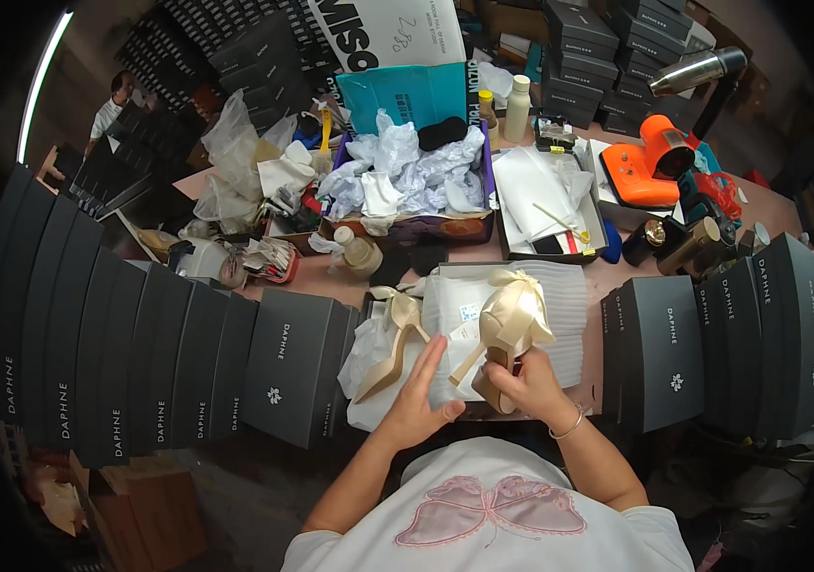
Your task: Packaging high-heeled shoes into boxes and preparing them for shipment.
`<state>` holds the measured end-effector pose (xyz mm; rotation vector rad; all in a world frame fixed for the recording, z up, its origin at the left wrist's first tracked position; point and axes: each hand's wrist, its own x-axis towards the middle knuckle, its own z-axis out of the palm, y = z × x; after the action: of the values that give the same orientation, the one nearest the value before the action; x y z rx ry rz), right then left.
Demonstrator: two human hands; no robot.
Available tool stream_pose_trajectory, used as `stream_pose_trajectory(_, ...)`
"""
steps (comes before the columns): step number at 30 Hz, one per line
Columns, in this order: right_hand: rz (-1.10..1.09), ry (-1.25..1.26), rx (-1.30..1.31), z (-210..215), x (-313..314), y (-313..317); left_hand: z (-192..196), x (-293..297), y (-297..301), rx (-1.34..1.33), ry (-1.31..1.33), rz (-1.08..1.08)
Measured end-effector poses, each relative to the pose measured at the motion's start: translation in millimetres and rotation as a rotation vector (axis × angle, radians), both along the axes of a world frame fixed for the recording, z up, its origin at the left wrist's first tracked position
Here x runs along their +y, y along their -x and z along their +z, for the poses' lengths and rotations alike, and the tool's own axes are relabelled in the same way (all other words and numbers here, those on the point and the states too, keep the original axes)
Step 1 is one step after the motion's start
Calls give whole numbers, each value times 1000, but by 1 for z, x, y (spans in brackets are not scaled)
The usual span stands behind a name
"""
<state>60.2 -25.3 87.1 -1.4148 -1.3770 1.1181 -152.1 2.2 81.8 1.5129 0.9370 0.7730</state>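
Observation:
My right hand [532, 386] is closed round a cream high-heeled shoe [514, 315], which has a large satin bow and a slim heel. To the left of it, my left hand [418, 400] holds nothing, its fingers stretched out over white tissue paper. A matching high heel [391, 356] lies on its side in the tissue [361, 348], just beyond my left fingers and apart from them. White foam wrapping [564, 310] spreads under and behind the shoe I hold. A small printed tag lies between the two shoes.
Dark grey shoeboxes stand in rows at left [297, 367] and right [655, 353]. Behind the work spot are a purple box [488, 181] of crumpled tissue, a cream bottle [359, 254], a tray [559, 255] of papers and an orange stand [643, 176] holding a heat gun. Another person [110, 107] is far left.

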Motion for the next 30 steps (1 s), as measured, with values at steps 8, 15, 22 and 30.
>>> stream_pose_trajectory(8, 525, 409, 1132, -11, -7, 24, -24, 34, -6, -641, 597, -540)
stream_pose_trajectory(15, -8, -371, -322, 28, -51, 28, -2, -21, -10, -732, 501, -59)
stream_pose_trajectory(22, -117, -448, -250, 47, -84, 21, 28, -42, -31, -700, 325, 105)
stream_pose_trajectory(30, -214, -658, -163, 48, -86, 14, 37, -52, -52, -758, 157, -57)
